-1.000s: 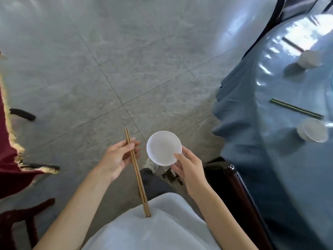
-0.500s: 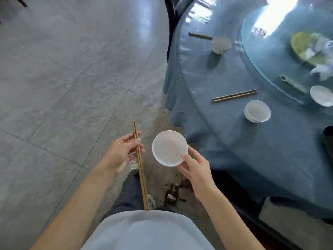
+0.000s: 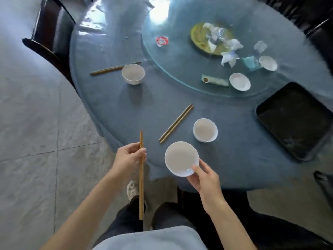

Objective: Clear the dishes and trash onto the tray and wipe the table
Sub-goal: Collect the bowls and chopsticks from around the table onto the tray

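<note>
My left hand (image 3: 128,158) grips a pair of wooden chopsticks (image 3: 141,186) upright, just off the near edge of the round blue table (image 3: 234,159). My right hand (image 3: 203,179) holds a white bowl (image 3: 181,158) by its rim over the table's near edge. Another white bowl (image 3: 205,130) and a chopstick pair (image 3: 176,123) lie just beyond. A third bowl (image 3: 133,73) with chopsticks (image 3: 111,69) sits at the far left. The black tray (image 3: 295,120) rests at the right edge.
On the glass turntable (image 3: 171,56) lie two small white dishes (image 3: 240,81) (image 3: 268,63), a yellow plate (image 3: 200,40) under crumpled tissue (image 3: 230,51), a red wrapper (image 3: 161,41) and a chopstick sleeve (image 3: 215,80). Dark chairs stand at the left (image 3: 48,33) and right.
My view has swung right, from the floor onto the table, bringing the turntable and tray into sight. Both hands keep the same hold on chopsticks and bowl, now at the table edge.
</note>
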Tool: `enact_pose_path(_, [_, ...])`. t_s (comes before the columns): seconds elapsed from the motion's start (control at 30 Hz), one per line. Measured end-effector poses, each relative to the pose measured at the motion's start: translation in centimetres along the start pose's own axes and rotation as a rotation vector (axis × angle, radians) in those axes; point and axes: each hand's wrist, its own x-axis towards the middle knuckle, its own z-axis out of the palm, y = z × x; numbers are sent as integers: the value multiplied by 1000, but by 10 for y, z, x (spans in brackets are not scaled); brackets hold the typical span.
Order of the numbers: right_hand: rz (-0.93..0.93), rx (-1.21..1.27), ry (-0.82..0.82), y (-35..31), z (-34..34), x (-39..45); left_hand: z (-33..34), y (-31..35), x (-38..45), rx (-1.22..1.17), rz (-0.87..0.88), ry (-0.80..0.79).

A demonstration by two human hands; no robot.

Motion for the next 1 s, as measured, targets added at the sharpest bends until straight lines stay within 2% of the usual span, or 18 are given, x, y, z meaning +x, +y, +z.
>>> enact_pose_path(0.23, [-74, 204, 276, -53, -1, 53, 70, 41, 95, 487, 184, -63])
enact_pose_path(0.4, [-72, 195, 391, -69, -15, 102, 126, 61, 144, 685, 233, -80])
enact_pose_path(0.73, [6, 25, 306, -83, -36, 166, 191, 62, 205, 796, 237, -87])
enact_pose_path(1.0, [55, -31, 257, -79, -41, 188, 217, 54, 236, 942, 265, -88])
